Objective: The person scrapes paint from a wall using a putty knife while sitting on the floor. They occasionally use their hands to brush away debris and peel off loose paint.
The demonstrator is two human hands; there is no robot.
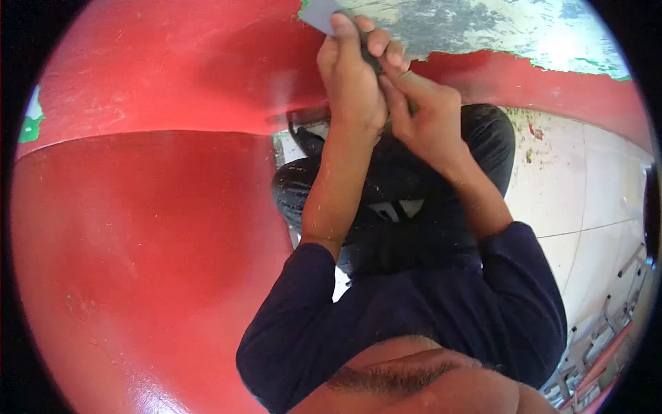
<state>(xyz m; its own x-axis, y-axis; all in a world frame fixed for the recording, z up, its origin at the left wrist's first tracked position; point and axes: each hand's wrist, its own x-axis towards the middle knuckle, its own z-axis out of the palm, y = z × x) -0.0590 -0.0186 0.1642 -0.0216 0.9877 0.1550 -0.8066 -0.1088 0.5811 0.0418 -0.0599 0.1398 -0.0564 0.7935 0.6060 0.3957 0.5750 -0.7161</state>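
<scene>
A putty knife with a flat grey blade (319, 15) and a dark handle (370, 56) is at the top of the head view. Its blade lies against the red painted surface (227, 62), at the border of a bare grey-white patch (476, 31). My left hand (352, 86) is closed around the handle, with the thumb close to the blade. Lower on the handle, my right hand (427, 114) is closed as well, its fingers touching those of my left hand. The palms hide part of the handle.
Ragged red paint with green edges (593, 77) borders the bare patch. Another peeled spot (32, 117) shows at the far left. A red panel (152, 262) fills the left side. Pale floor tiles (552, 186) with paint flecks lie right, near metal-and-red frames (586, 366).
</scene>
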